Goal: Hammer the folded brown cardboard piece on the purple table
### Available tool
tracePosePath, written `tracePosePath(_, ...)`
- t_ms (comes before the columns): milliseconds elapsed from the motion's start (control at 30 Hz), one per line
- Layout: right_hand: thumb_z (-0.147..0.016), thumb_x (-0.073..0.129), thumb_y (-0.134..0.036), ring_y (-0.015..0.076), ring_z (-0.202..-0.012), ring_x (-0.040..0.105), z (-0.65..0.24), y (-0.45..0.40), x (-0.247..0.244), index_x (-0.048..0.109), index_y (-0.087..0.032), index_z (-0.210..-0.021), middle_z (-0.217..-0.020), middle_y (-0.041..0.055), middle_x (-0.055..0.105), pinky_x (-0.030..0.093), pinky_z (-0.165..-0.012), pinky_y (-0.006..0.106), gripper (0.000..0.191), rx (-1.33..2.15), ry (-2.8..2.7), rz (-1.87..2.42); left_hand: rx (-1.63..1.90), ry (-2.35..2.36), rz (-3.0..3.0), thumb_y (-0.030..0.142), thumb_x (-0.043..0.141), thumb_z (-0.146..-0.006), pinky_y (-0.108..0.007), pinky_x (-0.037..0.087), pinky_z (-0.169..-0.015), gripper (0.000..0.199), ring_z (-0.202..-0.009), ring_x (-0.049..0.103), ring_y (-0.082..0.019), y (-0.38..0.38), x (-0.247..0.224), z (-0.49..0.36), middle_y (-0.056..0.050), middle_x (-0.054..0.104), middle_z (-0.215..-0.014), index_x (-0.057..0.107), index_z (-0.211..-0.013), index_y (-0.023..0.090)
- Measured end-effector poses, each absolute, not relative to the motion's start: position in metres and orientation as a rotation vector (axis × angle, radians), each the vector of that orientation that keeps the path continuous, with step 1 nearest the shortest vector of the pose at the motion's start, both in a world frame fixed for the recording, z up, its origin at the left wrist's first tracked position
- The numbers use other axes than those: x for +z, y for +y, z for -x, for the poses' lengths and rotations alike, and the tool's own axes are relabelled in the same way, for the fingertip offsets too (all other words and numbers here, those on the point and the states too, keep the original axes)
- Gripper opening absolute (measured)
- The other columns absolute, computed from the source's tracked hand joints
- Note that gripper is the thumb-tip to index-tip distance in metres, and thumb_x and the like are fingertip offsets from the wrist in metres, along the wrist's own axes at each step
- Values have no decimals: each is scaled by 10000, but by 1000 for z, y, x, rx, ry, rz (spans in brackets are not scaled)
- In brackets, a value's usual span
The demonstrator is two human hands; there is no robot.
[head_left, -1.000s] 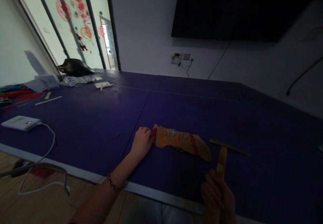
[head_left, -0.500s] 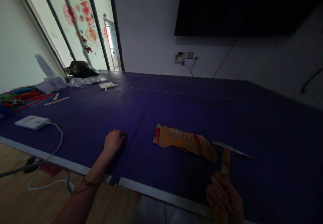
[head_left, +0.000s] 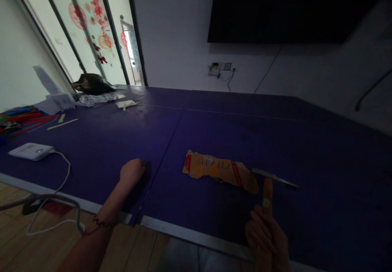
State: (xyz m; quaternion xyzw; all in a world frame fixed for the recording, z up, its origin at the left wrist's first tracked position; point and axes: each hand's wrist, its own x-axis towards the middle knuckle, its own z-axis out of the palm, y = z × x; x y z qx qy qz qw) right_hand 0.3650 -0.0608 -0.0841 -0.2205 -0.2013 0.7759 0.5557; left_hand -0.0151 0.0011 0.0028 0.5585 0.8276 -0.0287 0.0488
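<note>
My right hand (head_left: pixel 266 233) is wrapped round the wooden handle of a hammer (head_left: pixel 267 194). Its thin metal head points up, close to the right end of a torn piece of brown cardboard (head_left: pixel 211 166). Red printed bands cross the cardboard, and several short dark strips, perhaps nails, stand in a row on it. To the left of the table seam, my left hand (head_left: pixel 131 172) rests closed on the purple table. A small dark tip shows by its fingers, too small to name. A beaded bracelet circles that wrist.
A white power bank (head_left: pixel 32 151) with a cable (head_left: pixel 67 170) lies left on the purple table (head_left: pixel 245 135). Coloured strips (head_left: pixel 33 123), a dark bag (head_left: pixel 93 83) and a small white pad (head_left: pixel 125 104) sit farther back. A television (head_left: pixel 275 10) hangs on the wall.
The view has shifted slightly, so most things sit a little farther left. My left hand's fingers look more curled, with a dark tip now showing. The hammer stays in my right hand.
</note>
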Motion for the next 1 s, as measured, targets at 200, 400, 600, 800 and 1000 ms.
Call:
tracePosePath(200,-721,558,-287,11,-223,-41,-365,-61,-85,375,-190,-436,-273,-136,107,257,-210,121,352,1821,-508,554,300,2438,-1719,261,467,-707,-255,423,-622,200,-763,613,-224,14,0,10,-118,656,-779,616,-739,131)
tracePosePath(400,-721,559,-300,10,-219,-77,-367,-59,-85,349,-186,-417,-283,-142,12,197,-199,98,387,1851,-521,572,992,1793,-1770,185,448,-692,-209,407,-596,115,-625,544,-123,45,-10,-44,-19,583,-657,550,-700,132)
tracePosePath(600,-721,565,-300,10,-224,-70,-366,-59,-91,378,-189,-424,-294,-146,15,219,-199,108,368,1817,-484,545,1120,1620,-1872,135,441,-701,-204,376,-589,77,-612,488,-105,61,-31,-117,17,519,-645,512,-728,152)
tracePosePath(800,-778,507,-224,10,-207,-40,-369,-59,-96,449,-186,-467,-280,-143,90,242,-200,111,318,1853,-462,388,1088,1629,-1879,144,471,-709,-211,357,-582,45,-598,474,-113,63,-45,-138,29,494,-625,505,-725,169)
tracePosePath(1000,-781,502,-178,-17,-196,-42,-368,-59,-93,515,-181,-575,-304,-147,192,194,-188,78,207,1796,-467,358,1073,1623,-1879,117,461,-711,-204,350,-580,57,-602,471,-108,65,-51,-134,31,481,-637,483,-717,169)
